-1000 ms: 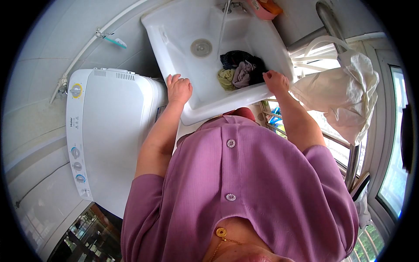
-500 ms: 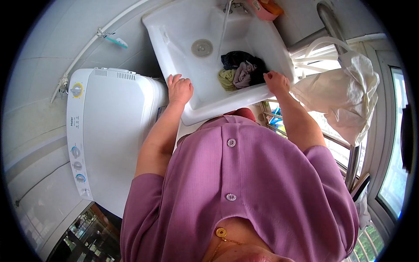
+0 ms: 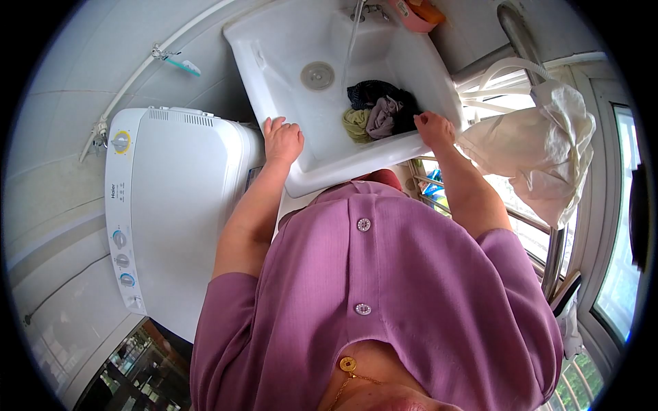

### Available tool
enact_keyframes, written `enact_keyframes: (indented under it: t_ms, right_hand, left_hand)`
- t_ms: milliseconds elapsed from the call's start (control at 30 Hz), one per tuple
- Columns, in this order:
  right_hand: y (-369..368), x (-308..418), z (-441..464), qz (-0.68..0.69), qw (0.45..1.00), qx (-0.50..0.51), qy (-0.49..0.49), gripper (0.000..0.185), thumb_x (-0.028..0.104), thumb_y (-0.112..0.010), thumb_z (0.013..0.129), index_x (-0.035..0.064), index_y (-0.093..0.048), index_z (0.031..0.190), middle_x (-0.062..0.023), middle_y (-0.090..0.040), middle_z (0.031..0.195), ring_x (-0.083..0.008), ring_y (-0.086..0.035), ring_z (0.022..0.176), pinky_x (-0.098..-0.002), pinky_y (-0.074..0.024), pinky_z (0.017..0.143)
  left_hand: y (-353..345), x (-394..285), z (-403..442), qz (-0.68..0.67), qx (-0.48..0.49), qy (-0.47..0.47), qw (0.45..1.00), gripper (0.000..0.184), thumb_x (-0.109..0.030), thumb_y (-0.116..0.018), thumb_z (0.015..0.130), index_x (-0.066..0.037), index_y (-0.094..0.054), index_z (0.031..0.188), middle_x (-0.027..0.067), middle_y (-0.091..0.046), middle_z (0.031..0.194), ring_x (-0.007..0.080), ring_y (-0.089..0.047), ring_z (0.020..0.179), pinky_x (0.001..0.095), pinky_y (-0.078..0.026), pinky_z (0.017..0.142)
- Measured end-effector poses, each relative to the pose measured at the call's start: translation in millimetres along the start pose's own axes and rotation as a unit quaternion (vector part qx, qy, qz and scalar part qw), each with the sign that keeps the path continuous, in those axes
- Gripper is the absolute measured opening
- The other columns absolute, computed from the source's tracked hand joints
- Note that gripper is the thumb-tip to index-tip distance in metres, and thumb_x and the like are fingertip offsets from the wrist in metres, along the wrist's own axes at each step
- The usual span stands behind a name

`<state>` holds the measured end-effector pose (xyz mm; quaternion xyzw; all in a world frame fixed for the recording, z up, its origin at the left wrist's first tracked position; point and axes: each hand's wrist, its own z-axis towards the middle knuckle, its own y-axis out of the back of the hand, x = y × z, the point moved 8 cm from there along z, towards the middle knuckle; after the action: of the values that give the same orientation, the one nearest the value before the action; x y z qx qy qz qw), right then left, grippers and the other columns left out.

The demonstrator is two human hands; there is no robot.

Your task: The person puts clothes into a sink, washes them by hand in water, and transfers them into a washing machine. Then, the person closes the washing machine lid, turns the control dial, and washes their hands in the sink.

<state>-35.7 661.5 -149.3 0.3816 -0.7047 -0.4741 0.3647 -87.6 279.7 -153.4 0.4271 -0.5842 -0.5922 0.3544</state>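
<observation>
At nine o'clock stands a white washer (image 3: 181, 212), its top closed flat, and no hand is on it. Next comes, at eleven o'clock, the left hand (image 3: 282, 140): it rests upon the side rim of the sink (image 3: 308, 168), half open, with fingers loosely bent, and it carries nothing. At twelve o'clock, within the sink, the drain (image 3: 317, 75) is seen, and just past it a thin stream, which seems to be water (image 3: 351, 51), falls from the tap (image 3: 373, 11). At one o'clock the clothes (image 3: 380, 113), yellow, pale mauve and dark, lie in one heap on the sink's floor. The work is, in my judgement, at an early stage: the clothes are placed inside and the stream runs, but they are bunched, neither spread nor lifted, so their handling remains. At two o'clock the right hand (image 3: 435, 130) lies at the near rim, well apart from the other, fingers curled inward beside the dark cloth; whether they pinch or touch it, I cannot tell.
</observation>
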Motion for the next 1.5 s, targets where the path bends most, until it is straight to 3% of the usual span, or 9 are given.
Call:
enact_keyframes:
  t_ms: [1500]
  right_hand:
    - [1.5,1.1,-1.7,-0.010,1.000,-0.013,0.006,0.036,0.050,-0.053,0.083,0.0200,-0.071,0.094,-0.0096,-0.069,0.095,-0.0295,-0.063,0.096,-0.0409,-0.0450,0.086]
  left_hand:
    - [0.8,-0.5,-0.7,0.004,-0.014,-0.005,1.000,0.017,-0.024,-0.058,0.081,-0.011,-0.069,0.082,0.0045,-0.068,0.089,0.0233,-0.049,0.116,0.0468,-0.021,0.108]
